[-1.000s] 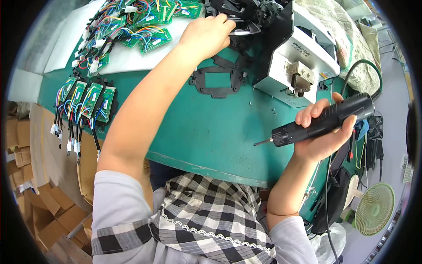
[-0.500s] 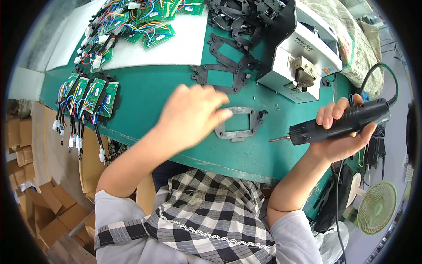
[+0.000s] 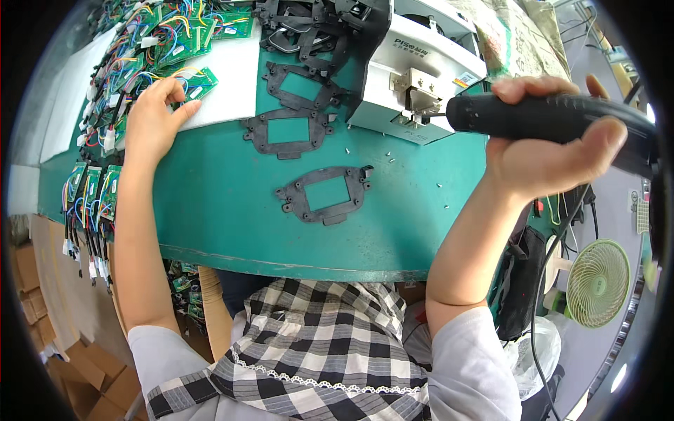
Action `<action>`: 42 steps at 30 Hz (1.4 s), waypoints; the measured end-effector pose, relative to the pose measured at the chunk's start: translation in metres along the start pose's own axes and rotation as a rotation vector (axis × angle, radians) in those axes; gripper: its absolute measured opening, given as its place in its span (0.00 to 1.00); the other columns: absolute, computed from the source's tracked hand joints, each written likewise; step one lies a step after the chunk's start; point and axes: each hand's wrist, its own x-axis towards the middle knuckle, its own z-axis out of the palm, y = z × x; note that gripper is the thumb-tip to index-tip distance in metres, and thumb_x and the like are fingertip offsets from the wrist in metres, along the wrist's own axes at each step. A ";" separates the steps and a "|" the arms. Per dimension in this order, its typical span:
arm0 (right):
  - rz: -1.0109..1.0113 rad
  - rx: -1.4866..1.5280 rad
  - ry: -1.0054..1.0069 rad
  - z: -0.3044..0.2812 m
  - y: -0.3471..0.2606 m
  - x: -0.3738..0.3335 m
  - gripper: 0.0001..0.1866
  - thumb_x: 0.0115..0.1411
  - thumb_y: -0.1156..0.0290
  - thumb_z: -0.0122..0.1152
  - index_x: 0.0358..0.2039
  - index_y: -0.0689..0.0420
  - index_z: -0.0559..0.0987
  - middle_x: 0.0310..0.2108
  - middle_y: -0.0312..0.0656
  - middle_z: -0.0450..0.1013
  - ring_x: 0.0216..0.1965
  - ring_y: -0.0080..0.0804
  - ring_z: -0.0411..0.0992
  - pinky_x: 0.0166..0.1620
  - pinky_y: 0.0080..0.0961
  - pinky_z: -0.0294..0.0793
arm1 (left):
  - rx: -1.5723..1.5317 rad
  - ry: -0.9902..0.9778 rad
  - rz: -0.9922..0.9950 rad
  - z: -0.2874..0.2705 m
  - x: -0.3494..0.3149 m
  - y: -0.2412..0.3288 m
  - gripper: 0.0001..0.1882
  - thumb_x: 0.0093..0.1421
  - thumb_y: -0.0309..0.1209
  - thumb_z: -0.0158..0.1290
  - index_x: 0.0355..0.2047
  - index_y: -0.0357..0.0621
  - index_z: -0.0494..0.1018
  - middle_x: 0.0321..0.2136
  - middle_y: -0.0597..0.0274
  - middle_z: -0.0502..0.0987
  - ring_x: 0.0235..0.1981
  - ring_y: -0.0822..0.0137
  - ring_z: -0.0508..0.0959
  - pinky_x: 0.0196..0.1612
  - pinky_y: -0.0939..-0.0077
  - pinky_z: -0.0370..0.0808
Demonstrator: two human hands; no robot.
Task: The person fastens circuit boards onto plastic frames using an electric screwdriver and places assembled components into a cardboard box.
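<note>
My right hand [image 3: 533,154] is wrapped round a black electric screwdriver [image 3: 519,112], held level. Its bit points left, at the metal pickup block [image 3: 421,91] on the front of a white screw feeder [image 3: 393,63]; exact contact is hard to tell. At the far left, my left hand [image 3: 151,123] reaches to a green circuit board [image 3: 201,84] with coloured wires at the edge of the pile. Its thumb and forefinger are apart beside the board's near edge; the other fingertips are partly hidden. A black plastic frame [image 3: 298,200] with a rectangular opening lies between my arms.
More black frames [image 3: 260,133] lie behind it, with a heap [image 3: 302,35] farther back. Several small screws [image 3: 390,156] are scattered near the feeder. Boards with hanging wires [image 3: 91,189] sit at the left edge. White foam [image 3: 235,91] lies under the board pile. A green fan [image 3: 597,281] stands right.
My left hand has moved from above the near frame to the far-left board pile. My right hand has raised the screwdriver, bringing its bit to the screw feeder. The view has shifted.
</note>
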 end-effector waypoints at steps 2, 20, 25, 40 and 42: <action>-0.029 -0.040 -0.068 0.007 0.001 0.001 0.40 0.56 0.37 0.48 0.46 0.66 0.60 0.19 0.50 0.71 0.14 0.39 0.70 0.22 0.33 0.73 | 0.033 0.065 0.016 0.008 -0.003 0.001 0.17 0.50 0.37 0.61 0.29 0.41 0.67 0.31 0.60 0.72 0.36 0.61 0.73 0.41 0.68 0.69; 0.331 0.217 -0.079 0.008 -0.002 -0.035 0.35 0.59 0.40 0.45 0.48 0.63 0.62 0.18 0.47 0.68 0.15 0.37 0.68 0.21 0.34 0.71 | -0.093 0.006 -0.046 -0.017 -0.024 0.007 0.23 0.49 0.36 0.63 0.45 0.45 0.73 0.43 0.64 0.76 0.43 0.68 0.73 0.48 0.71 0.68; 0.381 0.256 -0.008 0.005 0.001 -0.042 0.33 0.60 0.40 0.43 0.46 0.61 0.64 0.18 0.46 0.68 0.15 0.37 0.67 0.21 0.35 0.71 | -0.345 0.218 0.106 -0.005 -0.070 0.088 0.23 0.38 0.37 0.70 0.34 0.42 0.76 0.34 0.60 0.78 0.38 0.63 0.77 0.45 0.72 0.72; 0.357 0.277 -0.043 0.035 0.005 -0.064 0.32 0.57 0.51 0.58 0.43 0.72 0.64 0.15 0.43 0.70 0.13 0.27 0.69 0.20 0.20 0.69 | -0.239 0.124 0.435 0.051 -0.110 0.140 0.25 0.35 0.40 0.69 0.34 0.45 0.76 0.35 0.60 0.75 0.38 0.55 0.77 0.42 0.64 0.75; 0.301 0.278 -0.088 0.037 0.008 -0.067 0.31 0.57 0.53 0.59 0.43 0.71 0.65 0.16 0.42 0.70 0.14 0.26 0.69 0.21 0.19 0.69 | -0.245 0.108 0.433 0.052 -0.111 0.139 0.24 0.35 0.39 0.69 0.34 0.44 0.75 0.35 0.60 0.75 0.38 0.55 0.77 0.42 0.64 0.75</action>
